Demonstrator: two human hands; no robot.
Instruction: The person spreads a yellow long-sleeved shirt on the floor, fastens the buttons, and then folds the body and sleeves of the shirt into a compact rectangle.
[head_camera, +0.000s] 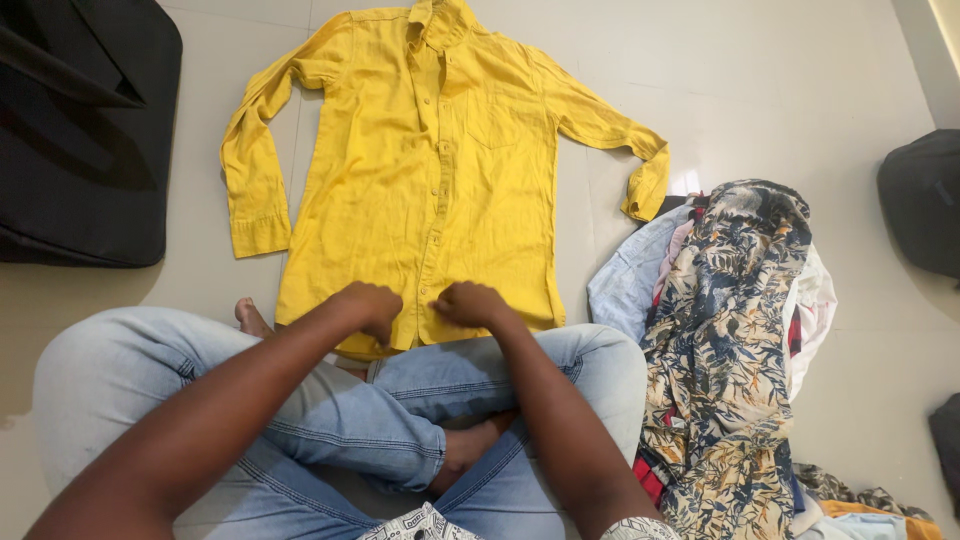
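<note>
Sitting: person cross-legged in light jeans (330, 410) on pale floor (780, 90).
Shirt: yellow shirt (430, 170) spread flat, buttoned, collar away, hem at knees.
Left hand (368, 305): curled closed, pinching hem.
Right hand (468, 303): curled closed, pinching hem beside it.
Right side: clothes pile (735, 340), leafy print on top.
Far left: black bag (80, 140).

The yellow shirt (430, 180) is woven cloth — matt, lightly creased, with a slightly coarse look and small matching buttons down the front. The floor (760, 90) is smooth pale tile with a soft sheen. The jeans (350, 420) are faded light-blue denim, matt and stitched at the seams. The leaf-print garment (735, 330) on the pile looks thin and soft — matt too. The black bag (80, 150) is dull fabric.
</note>
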